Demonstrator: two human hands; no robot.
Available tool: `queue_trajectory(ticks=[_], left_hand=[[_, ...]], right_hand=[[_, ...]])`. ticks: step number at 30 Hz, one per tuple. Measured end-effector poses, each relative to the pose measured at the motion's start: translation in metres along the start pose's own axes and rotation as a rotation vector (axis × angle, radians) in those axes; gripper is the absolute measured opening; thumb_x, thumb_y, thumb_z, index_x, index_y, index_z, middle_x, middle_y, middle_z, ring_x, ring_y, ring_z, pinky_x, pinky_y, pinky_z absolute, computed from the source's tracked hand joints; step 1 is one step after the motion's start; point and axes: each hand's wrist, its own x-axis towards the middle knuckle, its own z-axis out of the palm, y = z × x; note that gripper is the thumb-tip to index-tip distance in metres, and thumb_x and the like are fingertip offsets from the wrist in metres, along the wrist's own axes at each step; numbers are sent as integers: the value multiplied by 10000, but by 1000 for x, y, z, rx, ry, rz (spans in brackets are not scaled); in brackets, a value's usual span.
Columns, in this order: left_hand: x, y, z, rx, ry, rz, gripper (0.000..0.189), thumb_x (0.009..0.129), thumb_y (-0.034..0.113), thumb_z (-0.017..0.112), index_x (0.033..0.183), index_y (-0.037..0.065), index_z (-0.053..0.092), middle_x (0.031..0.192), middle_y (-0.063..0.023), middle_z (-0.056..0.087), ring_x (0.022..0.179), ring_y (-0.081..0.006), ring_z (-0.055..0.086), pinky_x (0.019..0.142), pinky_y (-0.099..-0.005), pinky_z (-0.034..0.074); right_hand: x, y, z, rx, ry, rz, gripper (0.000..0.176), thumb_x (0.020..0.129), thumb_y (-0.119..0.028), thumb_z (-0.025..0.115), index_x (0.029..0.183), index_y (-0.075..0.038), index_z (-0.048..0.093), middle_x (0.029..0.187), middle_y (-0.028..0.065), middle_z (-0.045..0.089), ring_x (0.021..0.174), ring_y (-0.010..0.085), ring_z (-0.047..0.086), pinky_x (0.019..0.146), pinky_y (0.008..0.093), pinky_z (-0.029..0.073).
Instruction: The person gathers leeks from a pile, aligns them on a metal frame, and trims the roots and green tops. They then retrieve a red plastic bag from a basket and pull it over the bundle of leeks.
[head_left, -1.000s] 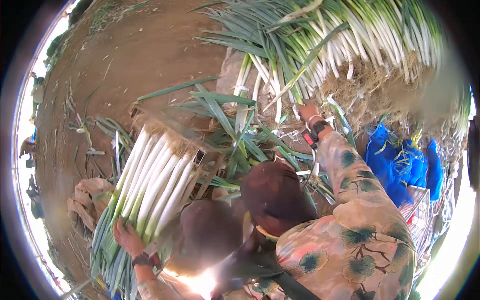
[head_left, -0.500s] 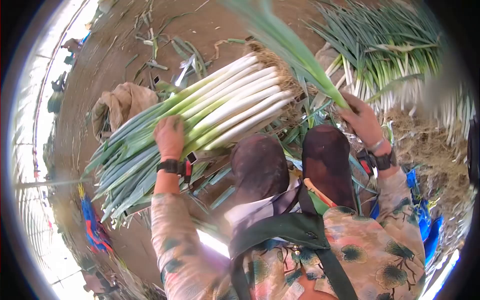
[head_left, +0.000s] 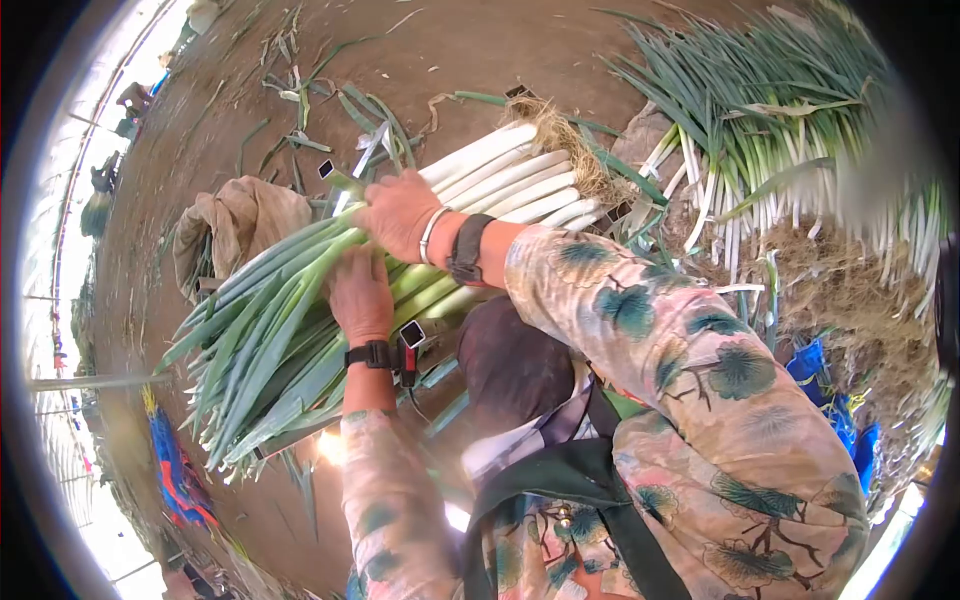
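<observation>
Leeks [head_left: 485,158] lie bunched in front of me, roots right, leaves spreading near left. My right hand [head_left: 400,213] and left hand [head_left: 360,297] sit close together on them, where white turns green; how tightly my fingers close, I can't tell. Best to keep the stalks parallel, root ends level, with light pressure to spare the leaves. Left lies rumpled cloth [head_left: 250,215]; far right, a larger leek pile [head_left: 765,115].

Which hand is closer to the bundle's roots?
Right: the right hand is at the middle of the bundle; the left hand is on the leaves, farther from the roots.
</observation>
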Motion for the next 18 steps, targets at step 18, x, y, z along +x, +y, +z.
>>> queue_trajectory(ticks=[18], left_hand=[[0, -1, 15, 264, 8, 91, 511, 935, 349, 522, 1420, 210, 443, 1451, -91, 419, 1380, -302, 321, 1114, -535, 216]], right_hand=[[-36, 87, 61, 287, -32, 177, 251, 807, -338, 618, 971, -194, 743, 932, 133, 638, 933, 324, 603, 824, 447, 483]])
